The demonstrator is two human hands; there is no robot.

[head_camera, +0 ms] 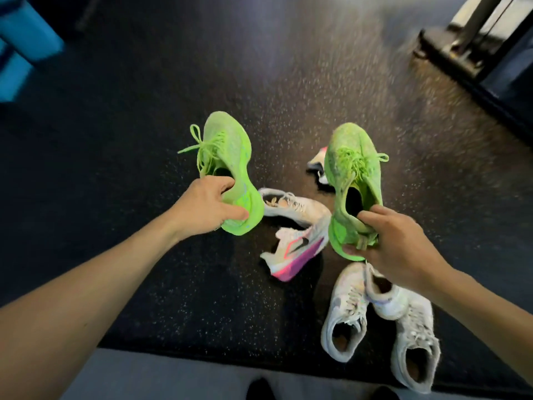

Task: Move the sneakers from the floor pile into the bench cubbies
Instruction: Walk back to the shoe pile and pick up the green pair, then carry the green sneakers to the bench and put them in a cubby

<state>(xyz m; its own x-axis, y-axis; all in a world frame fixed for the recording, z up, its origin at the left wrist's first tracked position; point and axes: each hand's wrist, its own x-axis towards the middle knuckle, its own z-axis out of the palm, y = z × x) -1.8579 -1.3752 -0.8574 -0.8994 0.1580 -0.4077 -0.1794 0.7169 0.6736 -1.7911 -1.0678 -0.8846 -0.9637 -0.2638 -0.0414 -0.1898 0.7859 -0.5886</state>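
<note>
My left hand (206, 204) grips the heel of a neon green sneaker (227, 157), held above the floor with its toe pointing away. My right hand (395, 241) holds the heel of the matching green sneaker (350, 174), also lifted. Below them on the dark floor lies the pile: a white sneaker with a pink and purple sole (297, 249) on its side, a white and peach sneaker (291, 204), two white sneakers (346, 310) (412, 336) side by side at the lower right, and part of another shoe (317, 166) behind the right green one. No bench cubbies are visible.
The floor is dark speckled rubber (144, 168). A bright blue object (23, 47) stands at the upper left. A black base with metal posts (473, 39) sits at the upper right. A grey mat edge (173, 376) runs along the bottom.
</note>
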